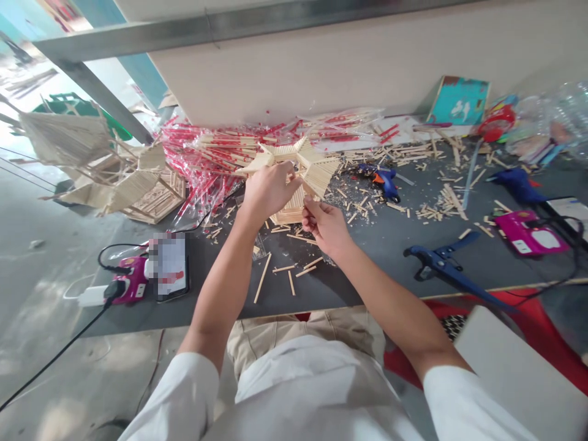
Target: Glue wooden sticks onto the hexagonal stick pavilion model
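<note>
Head view: arms outstretched, left hand [269, 187] and right hand [326, 223] (lower) grip the stick model [318, 166].

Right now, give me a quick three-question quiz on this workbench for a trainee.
1. True or false: the left hand holds the stick model.
2. The blue glue gun lies to the model's: A left, B right?
3. Fill in: the wrappers piled behind the model are clear and ___.
Key: 1 true; 2 B; 3 red.
</note>
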A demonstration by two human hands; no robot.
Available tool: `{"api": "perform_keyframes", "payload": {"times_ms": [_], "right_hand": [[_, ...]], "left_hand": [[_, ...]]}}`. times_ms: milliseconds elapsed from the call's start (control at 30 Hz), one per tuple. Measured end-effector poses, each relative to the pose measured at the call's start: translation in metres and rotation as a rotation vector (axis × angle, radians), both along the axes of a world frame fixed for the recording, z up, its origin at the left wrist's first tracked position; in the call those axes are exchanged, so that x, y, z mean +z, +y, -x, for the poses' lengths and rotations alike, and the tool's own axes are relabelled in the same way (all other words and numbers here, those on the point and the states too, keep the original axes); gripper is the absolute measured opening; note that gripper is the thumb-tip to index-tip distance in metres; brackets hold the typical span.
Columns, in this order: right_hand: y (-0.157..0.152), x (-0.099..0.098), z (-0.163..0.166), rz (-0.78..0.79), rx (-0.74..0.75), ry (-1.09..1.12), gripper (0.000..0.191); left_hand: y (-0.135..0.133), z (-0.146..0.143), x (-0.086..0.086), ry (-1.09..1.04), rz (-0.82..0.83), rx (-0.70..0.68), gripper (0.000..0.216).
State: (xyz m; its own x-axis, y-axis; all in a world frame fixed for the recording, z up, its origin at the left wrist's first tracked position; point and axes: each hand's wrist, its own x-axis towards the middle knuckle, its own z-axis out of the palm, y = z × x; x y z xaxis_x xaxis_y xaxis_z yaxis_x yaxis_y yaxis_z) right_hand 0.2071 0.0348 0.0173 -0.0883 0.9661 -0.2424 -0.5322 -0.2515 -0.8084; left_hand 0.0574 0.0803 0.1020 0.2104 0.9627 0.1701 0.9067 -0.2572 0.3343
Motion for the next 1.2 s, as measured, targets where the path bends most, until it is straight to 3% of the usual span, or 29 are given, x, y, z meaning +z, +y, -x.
{"api": "perform_keyframes", "payload": {"times_ms": [367,967,1100,1200], "right_hand": [[0.001,-0.002,0.0,-0.009,0.0,-0.011,0.054],[0.001,-0.005,-0.001,-0.018,-0.001,-0.094,0.055],[0.004,-0.008,-0.008,-0.084,0.044,-0.163,0.054],[0.008,-0.008,-0.022,-0.213,0.108,-0.372,0.054]], "left_hand": [[-0.001,-0.001,-0.002,0.004,0.02,0.006,0.046],[0.001,-0.004,-0.01,-0.08,-0.034,0.078,0.025],[0.001,0.0,-0.009,-0.066,-0.027,0.04,0.028],[0.001,0.003,-0.005,-0.057,-0.009,-0.008,0.028]]}}
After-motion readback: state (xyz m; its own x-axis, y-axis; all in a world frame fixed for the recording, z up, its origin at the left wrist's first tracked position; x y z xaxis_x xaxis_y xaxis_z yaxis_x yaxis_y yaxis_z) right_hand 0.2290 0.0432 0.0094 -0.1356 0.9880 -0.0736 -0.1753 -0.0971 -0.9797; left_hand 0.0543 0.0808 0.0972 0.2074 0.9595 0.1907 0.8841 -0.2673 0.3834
